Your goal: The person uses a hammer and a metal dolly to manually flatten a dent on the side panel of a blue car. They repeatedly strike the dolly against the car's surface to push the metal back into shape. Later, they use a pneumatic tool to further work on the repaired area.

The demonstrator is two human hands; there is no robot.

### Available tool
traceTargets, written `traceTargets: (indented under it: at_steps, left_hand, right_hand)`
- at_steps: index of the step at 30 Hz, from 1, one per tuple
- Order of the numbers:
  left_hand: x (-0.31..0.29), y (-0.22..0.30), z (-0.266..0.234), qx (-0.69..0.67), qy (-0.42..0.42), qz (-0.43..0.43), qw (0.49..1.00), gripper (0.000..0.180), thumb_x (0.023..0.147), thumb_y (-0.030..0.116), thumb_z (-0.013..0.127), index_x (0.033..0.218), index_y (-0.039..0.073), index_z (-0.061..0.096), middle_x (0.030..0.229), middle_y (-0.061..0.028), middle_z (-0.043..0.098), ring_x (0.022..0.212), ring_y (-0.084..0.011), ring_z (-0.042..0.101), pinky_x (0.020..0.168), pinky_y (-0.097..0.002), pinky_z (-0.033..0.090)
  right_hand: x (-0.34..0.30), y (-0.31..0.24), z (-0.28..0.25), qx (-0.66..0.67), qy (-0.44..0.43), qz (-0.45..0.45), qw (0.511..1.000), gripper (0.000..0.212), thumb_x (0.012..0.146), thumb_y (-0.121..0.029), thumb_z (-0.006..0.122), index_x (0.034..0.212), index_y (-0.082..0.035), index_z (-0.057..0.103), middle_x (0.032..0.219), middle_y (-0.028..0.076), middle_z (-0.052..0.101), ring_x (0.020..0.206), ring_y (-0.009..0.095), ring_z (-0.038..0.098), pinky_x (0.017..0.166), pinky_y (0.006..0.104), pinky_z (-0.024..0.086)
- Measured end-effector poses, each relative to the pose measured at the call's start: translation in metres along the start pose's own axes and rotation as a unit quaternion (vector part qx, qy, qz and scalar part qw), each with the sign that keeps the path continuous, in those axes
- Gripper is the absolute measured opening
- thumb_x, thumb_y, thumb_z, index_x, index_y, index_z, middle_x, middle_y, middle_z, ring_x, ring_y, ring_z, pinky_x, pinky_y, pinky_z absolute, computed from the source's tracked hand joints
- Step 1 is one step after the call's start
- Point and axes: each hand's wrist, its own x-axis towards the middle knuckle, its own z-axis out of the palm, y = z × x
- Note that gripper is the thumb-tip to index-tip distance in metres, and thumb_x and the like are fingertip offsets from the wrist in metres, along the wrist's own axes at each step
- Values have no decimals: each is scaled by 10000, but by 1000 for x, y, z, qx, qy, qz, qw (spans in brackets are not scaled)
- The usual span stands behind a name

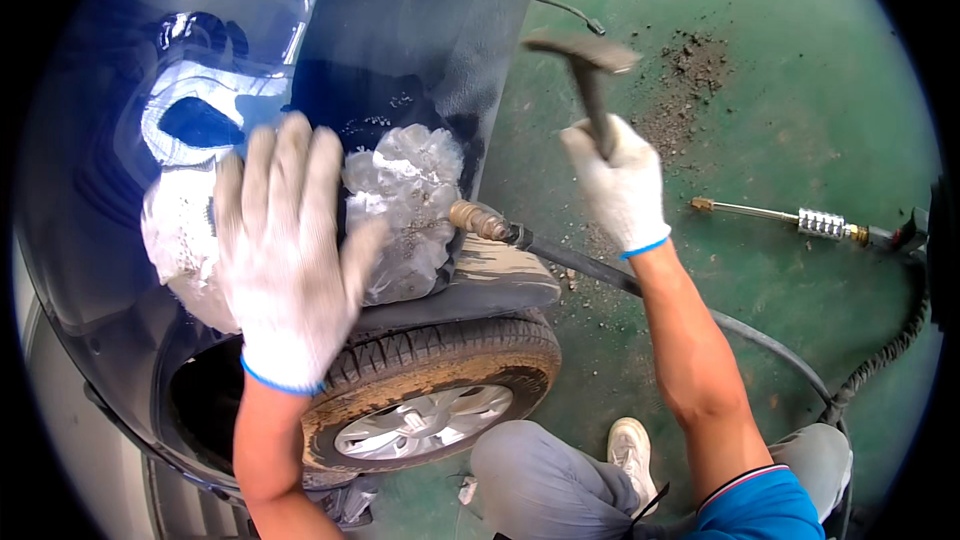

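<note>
My left hand [290, 260], in a white knit glove with a blue cuff, lies open with fingers stretched over the dark blue car body. Bare, whitish sanded metal [185, 240] shows beside it on the left, and a rough, shiny bare patch [410, 205] on the right. A brass-coloured cable end [480, 221] meets this right patch, with a thick black cable [590, 265] running from it. Raised above the floor to the right, my gloved right hand [622, 183] is closed round the handle of a hammer [585, 58]. The hammer head is slightly blurred.
Below the bare patches is a muddy wheel [430, 415] with a silver rim. On the green floor lie scattered dirt clumps [690, 85] and a slide hammer [820, 223] with a ribbed metal weight and black cable. My knees [545, 480] are close to the wheel.
</note>
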Motion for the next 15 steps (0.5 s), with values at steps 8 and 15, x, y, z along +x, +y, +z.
traceTargets:
  at_steps: [8,15]
  left_hand:
    - [54,10,32,26,-13,110,993,769,949,476,768,1541,18,597,1631,-163,572,1546,-346,501,1330,-541,302]
    - [58,31,33,-26,-59,172,983,570,959,309,759,1452,35,680,1551,-147,639,1491,-310,552,1307,-565,325]
  right_hand:
    - [11,-7,-31,36,62,12,997,197,978,-230,762,992,-33,753,715,63,638,664,113,583,663,319,508]
    - [1,-19,-23,72,-38,29,996,245,1007,-290,729,1033,-47,750,736,111,657,679,187,630,691,371,528]
